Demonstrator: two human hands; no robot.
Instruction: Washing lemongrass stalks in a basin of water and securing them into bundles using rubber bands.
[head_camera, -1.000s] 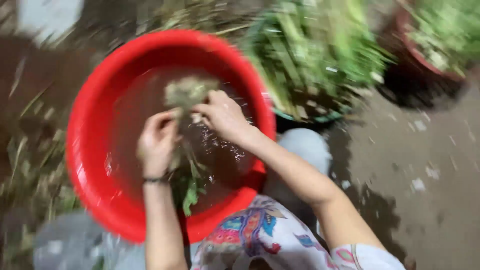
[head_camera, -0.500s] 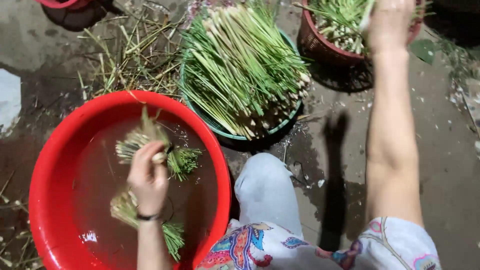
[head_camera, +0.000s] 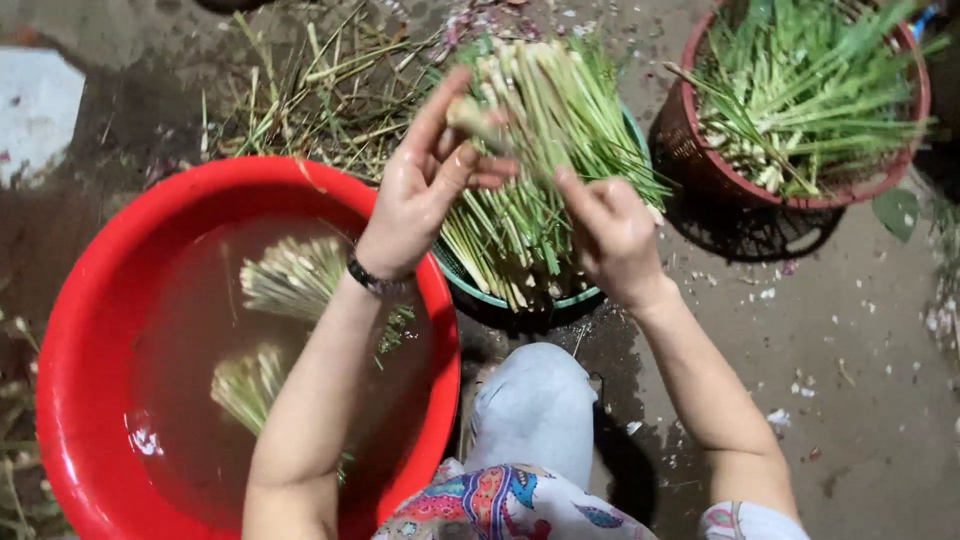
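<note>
A: Start at the left. What's there?

B: A big red basin (head_camera: 90, 330) of murky water on wet ground, with two bundles of green stalks (head_camera: 285, 280) soaking in it, pale root ends up toward the far side.

A: And the hands?

B: Both are raised past the basin's right rim, over a green-rimmed basket (head_camera: 500, 300) packed with more stalks. The left hand (head_camera: 425, 185), a dark band at its wrist, has its fingers spread fairly wide, with the thumb and forefinger closing on the pale end of a bundle of stalks (head_camera: 530, 120). The right hand (head_camera: 610, 230) is loosely curled just beside it, fingertips at the leafy part; I cannot tell whether it truly grips anything (the stalks hide its palm).

A: Further right?

B: A reddish-brown basket (head_camera: 700, 160) holding another heap of greens, well apart from the hands, and scraps scattered on the concrete.

A: What might go wrong?

B: My guess: the left grip looks light and the hands look wet, so a few stalks could slip free and fall onto the dirty ground between basin and basket. The bundle could also fan apart, since it looks pinched only at one end. The basin stands just beside the knee (head_camera: 530, 400), so a nudge might slop water.
</note>
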